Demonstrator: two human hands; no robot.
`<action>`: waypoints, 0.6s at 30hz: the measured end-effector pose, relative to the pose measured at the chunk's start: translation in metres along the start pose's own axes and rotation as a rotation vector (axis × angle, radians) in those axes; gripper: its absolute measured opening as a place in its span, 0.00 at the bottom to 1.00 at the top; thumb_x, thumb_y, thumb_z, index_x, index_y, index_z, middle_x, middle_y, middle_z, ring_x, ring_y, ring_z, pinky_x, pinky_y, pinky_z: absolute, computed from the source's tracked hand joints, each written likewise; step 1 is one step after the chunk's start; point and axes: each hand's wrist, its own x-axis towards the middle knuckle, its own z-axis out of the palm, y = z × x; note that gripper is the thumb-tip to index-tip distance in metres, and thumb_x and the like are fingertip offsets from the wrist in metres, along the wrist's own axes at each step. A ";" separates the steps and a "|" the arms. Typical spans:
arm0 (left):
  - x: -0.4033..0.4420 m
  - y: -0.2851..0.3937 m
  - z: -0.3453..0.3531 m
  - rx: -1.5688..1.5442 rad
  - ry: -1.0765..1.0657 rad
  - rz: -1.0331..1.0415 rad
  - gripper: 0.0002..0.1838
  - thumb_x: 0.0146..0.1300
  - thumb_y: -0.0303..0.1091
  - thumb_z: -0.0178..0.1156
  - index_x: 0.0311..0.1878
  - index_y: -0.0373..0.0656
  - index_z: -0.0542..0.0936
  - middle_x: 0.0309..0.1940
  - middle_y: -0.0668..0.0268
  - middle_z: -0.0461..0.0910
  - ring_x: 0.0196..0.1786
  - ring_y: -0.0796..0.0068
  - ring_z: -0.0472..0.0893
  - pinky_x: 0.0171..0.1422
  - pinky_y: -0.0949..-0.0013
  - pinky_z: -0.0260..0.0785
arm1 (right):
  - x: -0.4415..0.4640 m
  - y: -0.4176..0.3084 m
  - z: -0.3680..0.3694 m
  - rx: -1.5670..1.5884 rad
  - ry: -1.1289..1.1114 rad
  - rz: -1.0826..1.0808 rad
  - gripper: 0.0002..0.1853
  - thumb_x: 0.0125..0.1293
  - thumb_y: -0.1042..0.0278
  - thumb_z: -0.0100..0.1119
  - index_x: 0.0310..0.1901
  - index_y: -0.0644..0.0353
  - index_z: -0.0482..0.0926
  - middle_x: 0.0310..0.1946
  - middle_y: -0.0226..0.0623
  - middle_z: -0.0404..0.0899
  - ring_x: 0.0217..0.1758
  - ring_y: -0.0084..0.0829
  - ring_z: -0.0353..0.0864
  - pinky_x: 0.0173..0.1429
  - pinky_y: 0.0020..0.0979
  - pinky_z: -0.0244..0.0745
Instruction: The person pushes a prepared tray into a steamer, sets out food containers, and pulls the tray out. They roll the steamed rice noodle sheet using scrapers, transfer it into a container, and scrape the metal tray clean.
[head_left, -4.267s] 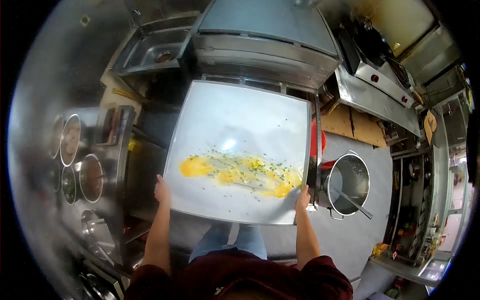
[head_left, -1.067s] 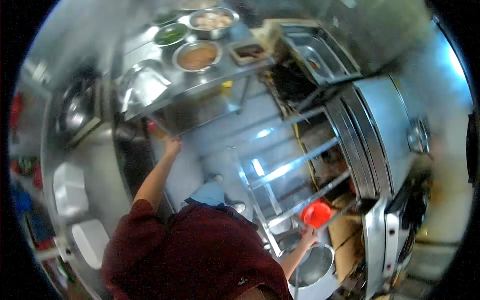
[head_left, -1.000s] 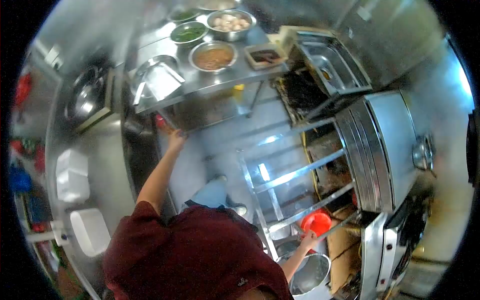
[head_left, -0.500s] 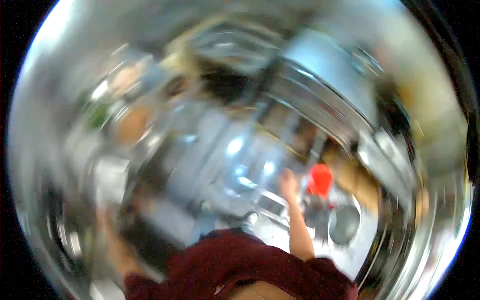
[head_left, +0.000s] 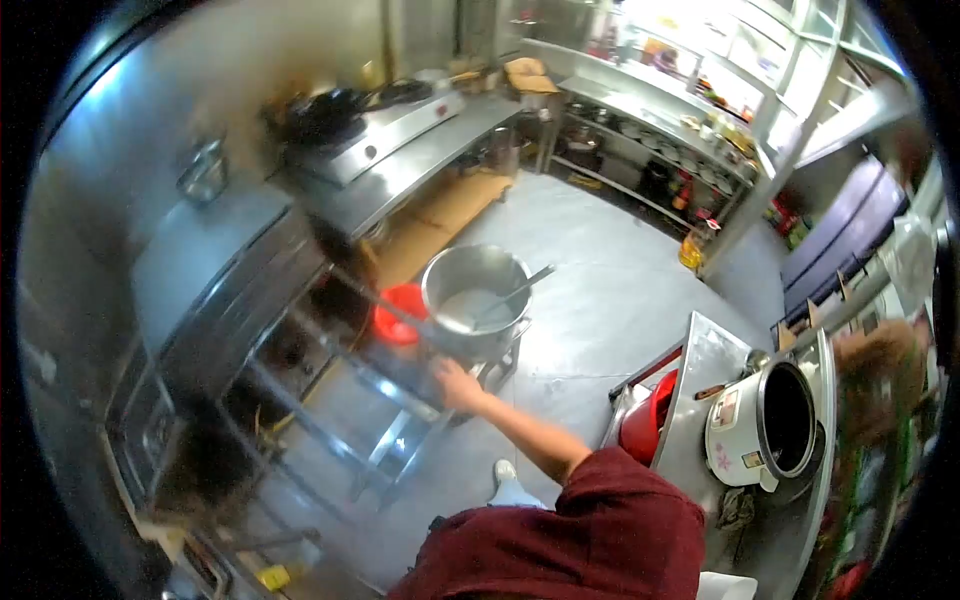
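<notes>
Though blur softens the fingers (head_left: 446,373) of the right hand (head_left: 458,387), they look partly curled at the metal frame (head_left: 385,384); whether they grip it, I cannot tell. Just beyond stands a steel pot (head_left: 478,347) with a long-handled tool (head_left: 519,294) leaning inside, beside a red bucket (head_left: 402,301).

Silver metal open frame (head_left: 388,385), straight parallel bars with gaps between, roughly horizontal above grey floor (head_left: 600,290), reaching out from front of boxy steel cabinet (head_left: 235,270); bars shiny, partly blurred
</notes>
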 end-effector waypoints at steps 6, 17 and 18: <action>-0.250 0.338 0.040 -0.684 -1.065 -0.065 0.13 0.58 0.44 0.47 0.34 0.45 0.74 0.14 0.72 0.60 0.12 0.78 0.56 0.18 0.73 0.52 | -0.024 0.057 -0.077 0.530 0.010 0.172 0.15 0.59 0.60 0.47 0.37 0.65 0.73 0.38 0.47 0.73 0.44 0.45 0.71 0.47 0.39 0.66; -0.554 0.506 -0.100 -0.712 -1.521 1.384 0.13 0.53 0.35 0.53 0.38 0.36 0.69 0.24 0.61 0.71 0.29 0.72 0.71 0.33 0.69 0.63 | -0.039 0.129 -0.186 1.475 0.323 0.418 0.15 0.59 0.58 0.49 0.31 0.63 0.74 0.30 0.31 0.73 0.32 0.20 0.70 0.36 0.23 0.66; -0.557 0.505 -0.104 -0.640 -1.594 1.417 0.15 0.52 0.35 0.53 0.41 0.35 0.69 0.27 0.56 0.74 0.32 0.69 0.75 0.35 0.67 0.65 | -0.041 0.139 -0.181 1.466 0.421 0.408 0.14 0.60 0.58 0.48 0.30 0.63 0.75 0.29 0.31 0.73 0.32 0.21 0.70 0.36 0.24 0.66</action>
